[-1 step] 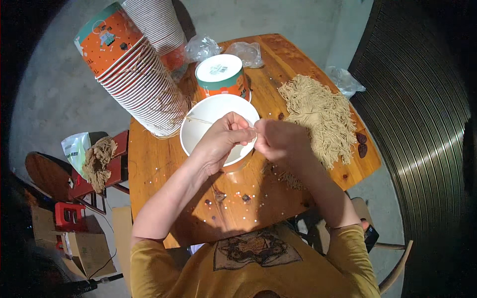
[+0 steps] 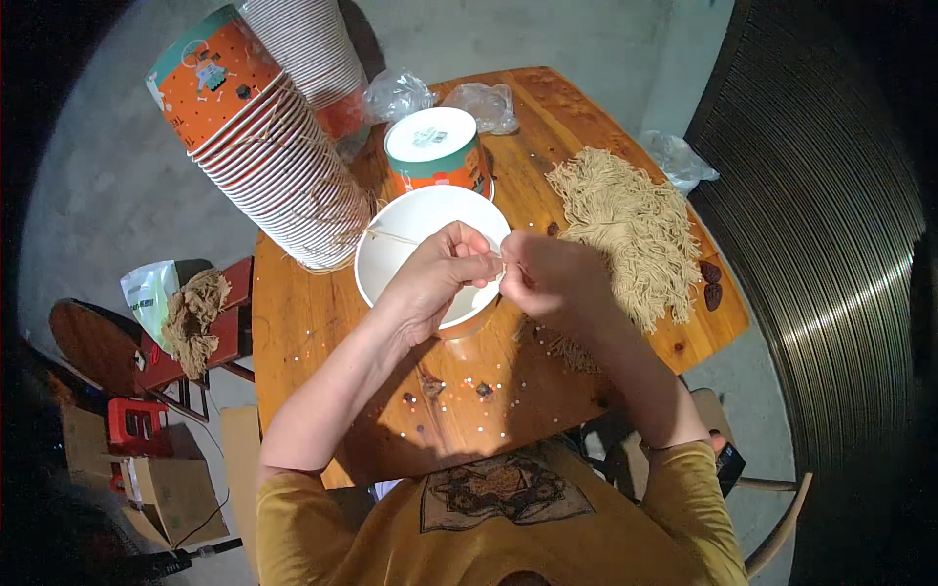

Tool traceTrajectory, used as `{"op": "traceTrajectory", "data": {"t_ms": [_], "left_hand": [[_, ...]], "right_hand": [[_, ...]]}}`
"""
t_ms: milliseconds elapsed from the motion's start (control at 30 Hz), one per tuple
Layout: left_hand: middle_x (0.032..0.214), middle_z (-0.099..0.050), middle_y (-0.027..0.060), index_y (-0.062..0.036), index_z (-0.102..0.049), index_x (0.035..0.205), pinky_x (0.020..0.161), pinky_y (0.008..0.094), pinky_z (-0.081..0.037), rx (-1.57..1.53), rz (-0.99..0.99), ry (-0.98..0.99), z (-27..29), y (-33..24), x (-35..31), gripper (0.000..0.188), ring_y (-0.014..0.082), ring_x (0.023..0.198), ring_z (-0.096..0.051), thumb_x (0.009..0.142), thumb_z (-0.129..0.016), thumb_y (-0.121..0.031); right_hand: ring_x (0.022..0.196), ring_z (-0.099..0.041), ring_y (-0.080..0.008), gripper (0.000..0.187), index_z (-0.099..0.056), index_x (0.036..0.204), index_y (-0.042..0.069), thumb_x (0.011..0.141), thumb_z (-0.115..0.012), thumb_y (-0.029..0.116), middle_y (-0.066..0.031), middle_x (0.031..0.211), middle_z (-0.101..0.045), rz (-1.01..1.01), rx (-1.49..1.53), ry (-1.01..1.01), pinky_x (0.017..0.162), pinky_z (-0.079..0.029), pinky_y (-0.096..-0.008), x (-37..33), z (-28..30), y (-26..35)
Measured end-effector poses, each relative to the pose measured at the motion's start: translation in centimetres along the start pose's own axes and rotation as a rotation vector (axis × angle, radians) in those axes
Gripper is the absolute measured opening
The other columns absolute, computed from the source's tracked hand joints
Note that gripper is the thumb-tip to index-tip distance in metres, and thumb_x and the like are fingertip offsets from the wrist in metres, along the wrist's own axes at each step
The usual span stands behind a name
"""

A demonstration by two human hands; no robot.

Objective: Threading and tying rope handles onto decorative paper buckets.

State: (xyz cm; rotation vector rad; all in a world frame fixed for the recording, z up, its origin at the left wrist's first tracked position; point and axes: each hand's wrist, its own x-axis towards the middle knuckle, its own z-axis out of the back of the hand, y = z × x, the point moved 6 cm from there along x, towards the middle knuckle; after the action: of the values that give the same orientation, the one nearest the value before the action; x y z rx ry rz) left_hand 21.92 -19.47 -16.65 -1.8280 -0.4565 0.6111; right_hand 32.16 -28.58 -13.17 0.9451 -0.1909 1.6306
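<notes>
In front of me a white-lined paper bucket [image 2: 418, 209] stands with its mouth up. A tan cord [image 2: 393, 236] passes through its left wall and runs inside toward my fingers. At the bucket's right rim my left hand [image 2: 435, 273] is closed in a pinch on a thin light piece that looks like the cord's end. Against those fingertips my right hand [image 2: 557, 278] is also closed, thumb and finger pinched at the same spot. Exactly how the cord lies between the fingertips is too small to tell.
A tall leaning stack of orange-and-green paper buckets [image 2: 283, 176] rises at the left. One upside-down bucket [image 2: 432, 137] sits behind. A heap of tan cords [image 2: 630, 230] covers the right side of the wooden table [image 2: 532, 107]. Clear plastic bags [image 2: 399, 95] lie at the back.
My right hand has shifted very slightly at the fingertips. Everything else stays where it was.
</notes>
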Motion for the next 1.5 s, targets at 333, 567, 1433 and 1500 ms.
{"op": "traceTrajectory", "data": {"t_ms": [333,567,1433,1500], "left_hand": [[0.085,-0.060,0.0050,-0.0048,-0.050,0.089,0.069,0.0196,-0.049,-0.026,0.049,-0.003,-0.5,0.0,-0.2,0.015,0.0106,0.074,-0.057,0.081,-0.060,0.003],[0.084,-0.061,0.0046,-0.0051,-0.052,0.088,0.068,0.0203,-0.050,-0.107,0.061,0.008,-0.2,0.1,-0.1,0.014,0.0110,0.073,-0.058,0.081,-0.061,0.002],[0.078,-0.050,-0.0009,-0.0055,-0.048,0.091,0.065,0.0176,-0.043,0.147,-0.093,-0.063,-0.9,-0.5,-0.4,0.021,0.0065,0.070,-0.051,0.078,-0.064,0.000],[0.078,-0.050,-0.0012,-0.0058,-0.048,0.091,0.065,0.0177,-0.043,0.176,-0.104,-0.067,-0.8,-0.3,-0.2,0.021,0.0062,0.071,-0.051,0.077,-0.063,0.000]], "right_hand": [[0.056,-0.041,-0.0026,0.011,-0.056,0.087,0.009,0.084,-0.058,0.019,0.0067,0.065,-0.046,-0.662,0.858,0.327,0.048,-0.037,-0.0198,-1.0,-1.8,-3.5],[0.057,-0.044,-0.0032,0.005,-0.055,0.089,0.008,0.085,-0.058,0.010,0.0048,0.063,-0.046,-0.376,0.611,0.202,0.049,-0.037,-0.0209,-0.8,-0.8,-2.7],[0.061,-0.060,-0.0226,0.013,-0.053,0.082,0.004,0.078,-0.058,0.015,-0.0086,0.068,-0.057,-0.300,0.272,0.230,0.053,-0.047,-0.0327,0.9,0.0,-1.4],[0.052,-0.041,-0.0073,0.008,-0.056,0.079,0.008,0.081,-0.055,0.015,0.0016,0.060,-0.046,-0.582,0.672,0.301,0.049,-0.037,-0.0232,0.0,-1.4,-3.1]]}}
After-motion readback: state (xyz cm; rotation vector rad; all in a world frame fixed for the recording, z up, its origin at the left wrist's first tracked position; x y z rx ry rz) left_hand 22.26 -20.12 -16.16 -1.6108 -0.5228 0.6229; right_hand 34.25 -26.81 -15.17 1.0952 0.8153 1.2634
